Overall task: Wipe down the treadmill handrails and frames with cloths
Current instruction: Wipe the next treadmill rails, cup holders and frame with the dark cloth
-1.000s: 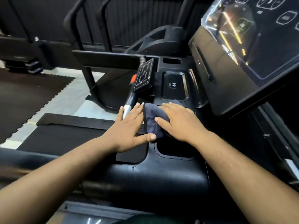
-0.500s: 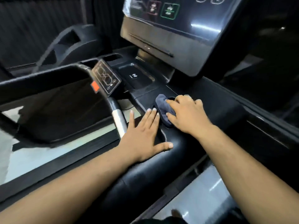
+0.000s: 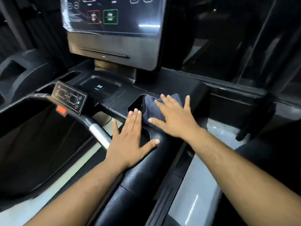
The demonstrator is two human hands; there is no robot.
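At 9 o'clock, small control pad (image 3: 69, 99) with an orange tab, mounted above the front bar with its chrome sleeve (image 3: 99, 134). Center, 12 o'clock: console screen (image 3: 114, 18), wireless charging tray (image 3: 99, 88) just below it.

Left hand (image 3: 130, 142) lies flat on the padded black handrail (image 3: 138, 181), fingers straight and spread, thumb out toward 3 o'clock; grip fully open, holding nothing, apparently bracing.

Just right of it, dark blue cloth (image 3: 152, 108) is bunched at the lip of the cup-holder recess (image 3: 136, 105), where handrail meets console frame. Right hand (image 3: 175, 119) presses on the cloth with splayed straight fingers; open-palm press, no pinch, nothing curled around it.

Key relation: cloth sits under the right hand, at about 1 o'clock from the left hand's fingertips, nearly touching them. Handrail's long axis runs from 6 o'clock up toward 12, so the likely next wipe goes along that line, toward or away from the body. Right hand is the working one. The rail's far side is hidden.
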